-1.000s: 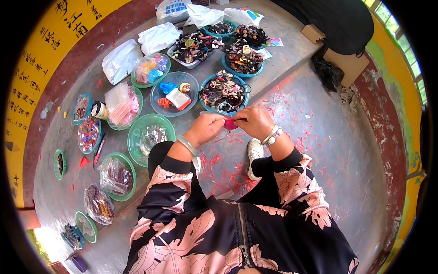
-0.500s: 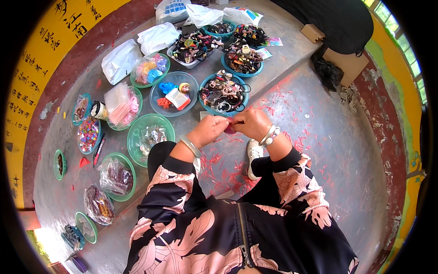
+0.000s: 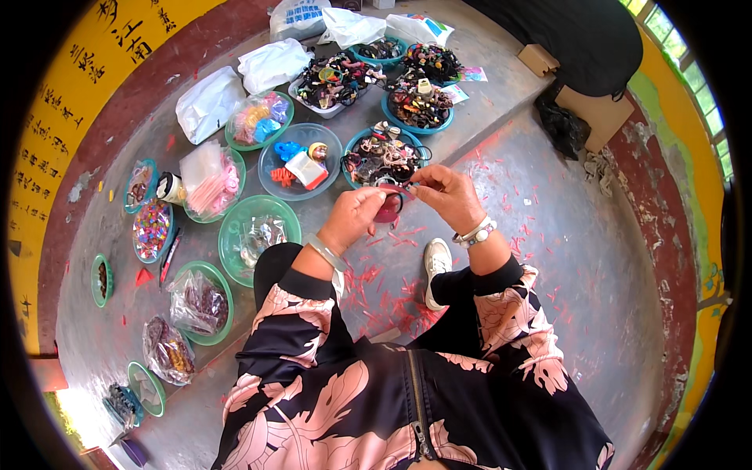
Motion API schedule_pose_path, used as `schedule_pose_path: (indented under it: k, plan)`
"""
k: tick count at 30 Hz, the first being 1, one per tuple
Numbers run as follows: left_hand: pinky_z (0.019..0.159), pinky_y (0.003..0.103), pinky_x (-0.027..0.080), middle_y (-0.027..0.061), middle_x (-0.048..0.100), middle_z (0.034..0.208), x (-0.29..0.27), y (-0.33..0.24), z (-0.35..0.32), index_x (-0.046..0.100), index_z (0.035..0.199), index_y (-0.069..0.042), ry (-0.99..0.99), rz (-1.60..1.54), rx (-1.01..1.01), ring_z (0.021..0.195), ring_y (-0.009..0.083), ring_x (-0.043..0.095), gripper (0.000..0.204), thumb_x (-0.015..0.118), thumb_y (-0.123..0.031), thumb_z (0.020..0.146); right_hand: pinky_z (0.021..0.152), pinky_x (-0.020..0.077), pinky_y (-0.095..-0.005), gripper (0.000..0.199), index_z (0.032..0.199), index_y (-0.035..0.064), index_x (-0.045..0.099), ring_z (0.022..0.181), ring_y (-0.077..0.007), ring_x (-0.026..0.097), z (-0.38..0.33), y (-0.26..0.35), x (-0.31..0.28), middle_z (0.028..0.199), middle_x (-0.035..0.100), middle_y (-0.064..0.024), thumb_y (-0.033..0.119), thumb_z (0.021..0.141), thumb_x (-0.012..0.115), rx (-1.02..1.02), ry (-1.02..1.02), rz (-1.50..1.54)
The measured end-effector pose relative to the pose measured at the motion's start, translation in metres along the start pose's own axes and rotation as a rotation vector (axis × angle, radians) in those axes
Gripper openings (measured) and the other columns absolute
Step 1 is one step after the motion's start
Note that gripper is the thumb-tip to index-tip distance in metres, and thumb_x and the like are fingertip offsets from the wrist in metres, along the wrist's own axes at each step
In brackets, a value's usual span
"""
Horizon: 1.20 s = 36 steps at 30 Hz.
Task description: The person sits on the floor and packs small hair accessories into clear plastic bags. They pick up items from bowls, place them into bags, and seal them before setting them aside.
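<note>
In front of me, over the step's edge, both my hands hold a small dark-red, see-through piece [image 3: 387, 211] with a dark loop against it. I cannot make out its exact kind. My left hand [image 3: 354, 216] pinches its left side between thumb and fingers. At the upper right edge, the fingertips of my right hand [image 3: 450, 200] are pinched together. Just beyond my hands stands a blue basket [image 3: 348, 179] heaped with dark hair ties [image 3: 382, 157]. A clear bluish bowl [image 3: 270, 185], holding a white and red box, stands to the left of it.
Several baskets of hair ties, beads and bagged small goods stand on the raised grey ledge. A green basket [image 3: 227, 252] is beside my left knee. White plastic bags [image 3: 210, 106] lie behind. Red scraps [image 3: 392, 294] litter the floor around my white shoe [image 3: 437, 270].
My hands have moved apart from fingertip to fingertip, the right one up and to the right. More of the red piece and the dark loop now shows between them.
</note>
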<state>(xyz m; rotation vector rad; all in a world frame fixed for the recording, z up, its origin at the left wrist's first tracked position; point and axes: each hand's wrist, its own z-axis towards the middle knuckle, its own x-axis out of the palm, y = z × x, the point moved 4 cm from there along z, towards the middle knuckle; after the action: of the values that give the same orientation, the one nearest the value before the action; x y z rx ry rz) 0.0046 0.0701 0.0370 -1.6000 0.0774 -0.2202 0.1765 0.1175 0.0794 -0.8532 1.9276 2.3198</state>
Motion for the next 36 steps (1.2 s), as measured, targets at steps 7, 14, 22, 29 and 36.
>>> schedule_pose_path:
  k: [7,14,22,29,36]
  plan:
    - [0.043,0.018,0.043,0.0079,0.063,0.092,-0.001,0.008,0.002,0.058,0.106,0.002,0.02,-0.017,-0.01,0.072,0.0084,0.059,0.034,0.044,-0.025,0.09,0.059,0.0457,-0.0235,0.021,0.091,0.0031,0.063,0.07,-0.0093,0.056,-0.002,0.016,0.0,0.082,0.062,-0.0051,0.011,0.072,0.068,-0.142,-0.036,-0.14]
    - [0.047,0.017,0.047,0.0133,0.058,0.104,0.001,-0.007,-0.003,0.051,0.11,0.004,-0.045,-0.409,-0.049,0.084,0.0174,0.061,0.032,0.04,-0.02,0.092,0.065,0.0465,-0.0272,0.023,0.088,0.0006,0.063,0.078,-0.0135,0.057,0.002,0.001,0.01,0.084,0.062,-0.0071,0.015,0.071,0.07,0.034,0.08,0.019]
    - [0.046,0.018,0.045,0.0135,0.057,0.104,0.004,-0.012,-0.004,0.05,0.108,0.005,-0.034,-0.608,-0.054,0.087,0.02,0.062,0.03,0.043,-0.019,0.091,0.065,0.0458,-0.0246,0.019,0.087,-0.0045,0.063,0.072,-0.0107,0.057,-0.002,-0.007,0.032,0.081,0.063,-0.0053,0.011,0.077,0.067,0.173,0.072,0.521]
    - [0.045,0.017,0.045,0.0126,0.063,0.094,0.005,-0.008,-0.001,0.056,0.104,0.004,-0.012,-0.52,-0.036,0.08,0.0148,0.063,0.027,0.052,-0.017,0.088,0.062,0.0432,-0.0207,0.014,0.083,-0.0034,0.065,0.068,-0.0087,0.055,-0.001,-0.002,0.021,0.077,0.063,-0.0039,0.009,0.077,0.066,0.21,0.011,0.438]
    - [0.044,0.017,0.044,0.0117,0.065,0.087,0.003,-0.003,-0.002,0.059,0.099,0.002,-0.082,-0.514,-0.08,0.07,0.0112,0.062,0.025,0.053,-0.02,0.088,0.055,0.0395,-0.0197,0.015,0.083,-0.0018,0.066,0.061,-0.0058,0.05,-0.003,-0.002,0.023,0.07,0.061,-0.0008,0.011,0.075,0.068,0.244,-0.061,0.467]
